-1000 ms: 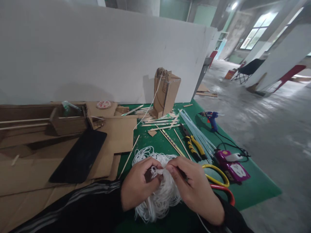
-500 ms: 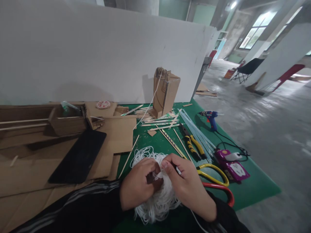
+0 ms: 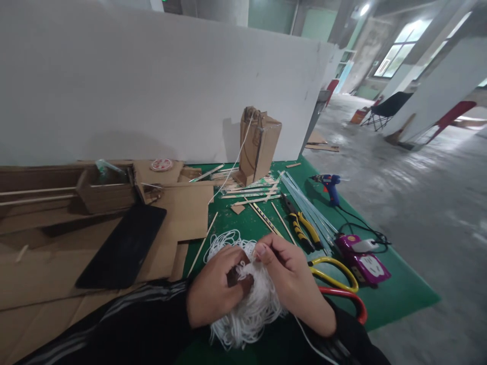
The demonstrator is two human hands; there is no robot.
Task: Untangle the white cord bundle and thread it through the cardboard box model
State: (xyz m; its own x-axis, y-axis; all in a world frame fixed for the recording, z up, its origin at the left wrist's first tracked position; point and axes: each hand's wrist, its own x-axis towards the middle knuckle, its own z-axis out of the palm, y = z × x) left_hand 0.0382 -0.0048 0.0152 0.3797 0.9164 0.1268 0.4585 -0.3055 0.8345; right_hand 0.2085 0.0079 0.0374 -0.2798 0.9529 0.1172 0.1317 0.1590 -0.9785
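Observation:
A loose heap of white string lies in front of me, partly covered by both hands. My left hand is closed around some of its strands, with small loops showing between thumb and fingers. Over the right side of the heap, my right hand pinches a strand between thumb and forefinger. The exact knot or tangle between the hands is too small to make out. A single white line runs from the tall cardboard tower down toward the cardboard sheet.
Pliers, yellow and red scissor-like handles, clear glue sticks, a blue glue gun and a purple power strip lie to the right. Thin wooden sticks surround the tower. A black phone-like slab rests on cardboard at left.
My right hand has shifted slightly up and its fingertips have drawn a little away from the left hand. More string loops show in the left hand.

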